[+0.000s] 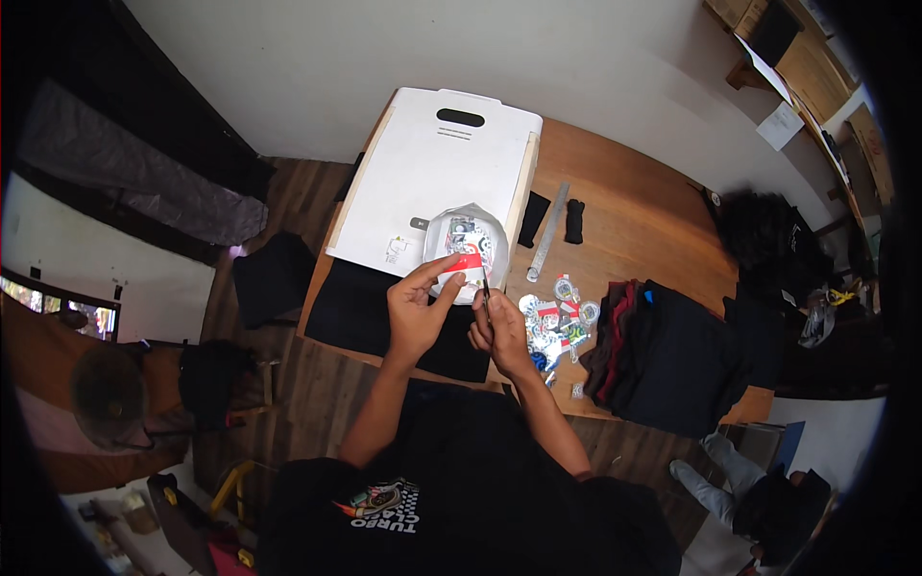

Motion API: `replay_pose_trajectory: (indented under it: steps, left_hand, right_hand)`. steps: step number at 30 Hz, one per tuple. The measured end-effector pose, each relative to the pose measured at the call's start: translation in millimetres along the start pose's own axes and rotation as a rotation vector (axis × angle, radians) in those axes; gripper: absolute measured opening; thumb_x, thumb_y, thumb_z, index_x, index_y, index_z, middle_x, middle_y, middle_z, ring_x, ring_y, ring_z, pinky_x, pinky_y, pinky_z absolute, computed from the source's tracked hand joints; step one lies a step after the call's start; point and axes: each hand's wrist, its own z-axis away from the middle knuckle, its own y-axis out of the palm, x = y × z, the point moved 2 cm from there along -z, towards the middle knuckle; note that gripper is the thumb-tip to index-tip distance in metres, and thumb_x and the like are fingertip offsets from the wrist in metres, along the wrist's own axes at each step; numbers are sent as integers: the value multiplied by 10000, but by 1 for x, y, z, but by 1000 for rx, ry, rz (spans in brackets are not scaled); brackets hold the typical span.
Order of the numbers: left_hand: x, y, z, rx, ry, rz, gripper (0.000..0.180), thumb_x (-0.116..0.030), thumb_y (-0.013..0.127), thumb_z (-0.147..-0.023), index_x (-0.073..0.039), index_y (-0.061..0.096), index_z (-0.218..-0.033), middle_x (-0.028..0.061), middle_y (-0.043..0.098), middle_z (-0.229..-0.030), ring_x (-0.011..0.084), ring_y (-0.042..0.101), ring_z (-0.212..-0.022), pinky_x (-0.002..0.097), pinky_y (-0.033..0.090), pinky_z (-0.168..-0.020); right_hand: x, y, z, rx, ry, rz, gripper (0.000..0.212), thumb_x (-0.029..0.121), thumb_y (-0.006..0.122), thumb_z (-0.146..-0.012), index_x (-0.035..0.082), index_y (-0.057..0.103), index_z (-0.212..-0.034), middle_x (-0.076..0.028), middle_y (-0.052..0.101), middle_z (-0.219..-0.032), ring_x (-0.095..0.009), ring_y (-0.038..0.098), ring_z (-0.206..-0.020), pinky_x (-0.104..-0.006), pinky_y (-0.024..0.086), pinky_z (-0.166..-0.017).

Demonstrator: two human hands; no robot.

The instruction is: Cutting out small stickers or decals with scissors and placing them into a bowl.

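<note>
- Left hand (pixel 415 312): fingers pinch a small, flat red-and-white printed piece (pixel 468 261) above the white, round, crinkly-rimmed container (pixel 435 235).
- Right hand (pixel 505 334): fingers grip a slim black tool (pixel 487 291), seemingly scissors, close beside that piece.
- If this is trimming, keep the piece taut, turn it toward the blades and hold the left fingertips clear.
- Bare wooden counter (pixel 629 226) gives room beyond the silver metal ruler (pixel 550 230); rightward, the glossy printed-piece pile (pixel 552 326) and folded dark garments (pixel 677 355) crowd the near edge.

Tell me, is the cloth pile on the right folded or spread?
Folded: the cloth pile is stacked thick, layered edges showing, some dark red.
</note>
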Motion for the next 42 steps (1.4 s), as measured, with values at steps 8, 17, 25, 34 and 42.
replay_pose_trajectory:
  steps: [8, 17, 25, 34, 42]
  left_hand:
    - [2, 0, 5, -8, -88, -9, 317, 92, 672, -891, 87, 653, -1208, 160, 684, -1133, 158, 646, -1037, 261, 517, -909]
    - [1, 1, 5, -5, -27, -37, 305, 86, 679, -889, 81, 665, -1193, 162, 692, -1123, 159, 648, -1035, 259, 516, -897]
    - [1, 2, 5, -3, -22, -39, 310, 85, 681, -888, 78, 665, -1198, 159, 690, -1126, 156, 646, -1036, 252, 515, -894]
    - [3, 2, 5, 10, -31, -29, 311, 87, 682, -886, 73, 668, -1196, 155, 691, -1128, 155, 646, -1038, 255, 511, -904]
    - [3, 5, 6, 21, -56, -8, 306, 87, 682, -885, 78, 668, -1191, 160, 690, -1133, 161, 646, -1048, 267, 507, -922]
  right_hand:
    - [0, 0, -1, -14, -7, 11, 349, 351, 365, -1095, 36, 498, -1025, 47, 289, -558, -54, 242, -415, -235, 237, -438]
    - [1, 0, 0, -8, -5, -11, 356, 365, 372, -1092, 38, 497, -1023, 49, 282, -552, -54, 237, -414, -235, 233, -437]
    - [2, 1, 0, -22, -7, 10, 352, 358, 371, -1093, 38, 496, -1017, 49, 284, -554, -53, 237, -417, -232, 240, -441]
    - [0, 0, -2, -20, -27, -17, 345, 351, 367, -1094, 41, 496, -1015, 47, 287, -552, -53, 236, -418, -229, 235, -441]
    - [1, -2, -2, -48, -35, -17, 343, 355, 361, -1095, 51, 496, -1011, 46, 288, -554, -55, 231, -414, -230, 231, -434]
